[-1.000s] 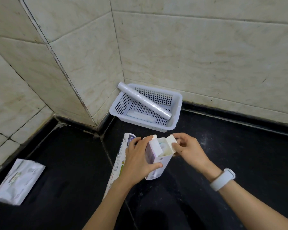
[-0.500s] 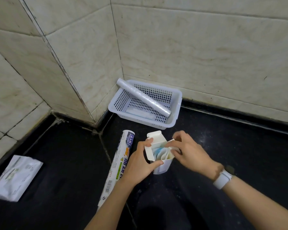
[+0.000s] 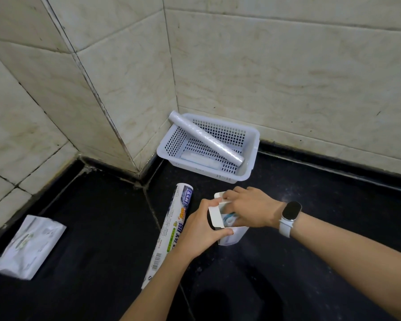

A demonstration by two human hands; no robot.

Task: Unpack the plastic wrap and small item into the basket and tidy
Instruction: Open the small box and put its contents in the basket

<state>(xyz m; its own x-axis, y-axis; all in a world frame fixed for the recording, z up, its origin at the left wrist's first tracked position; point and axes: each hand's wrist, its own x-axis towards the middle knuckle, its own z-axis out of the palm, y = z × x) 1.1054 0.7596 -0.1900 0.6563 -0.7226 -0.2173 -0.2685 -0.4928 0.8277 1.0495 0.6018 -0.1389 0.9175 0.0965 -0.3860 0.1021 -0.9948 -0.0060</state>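
Our left hand [image 3: 202, 230] grasps the small white cardboard box [image 3: 227, 224]; our right hand's [image 3: 250, 208] fingers reach inside its open top, grip unclear. Beyond the box sits the white perforated plastic basket [image 3: 250, 156], holding a clear wrap roll [image 3: 206, 137].

Tiled corner, dark counter and a stray packet

Two walls of pale, veined tiles [image 3: 276, 72] are seen meeting in a corner, with dark, stained grout lines running between them — a jutting tiled column [image 3: 116, 93] is set at the left of that corner. A black, glossy counter surface [image 3: 322, 262] is spread below, edged by a raised black lip along the walls. A crumpled white packet [image 3: 29, 247] with faint green print is laid flat at the far left, well apart from everything else.
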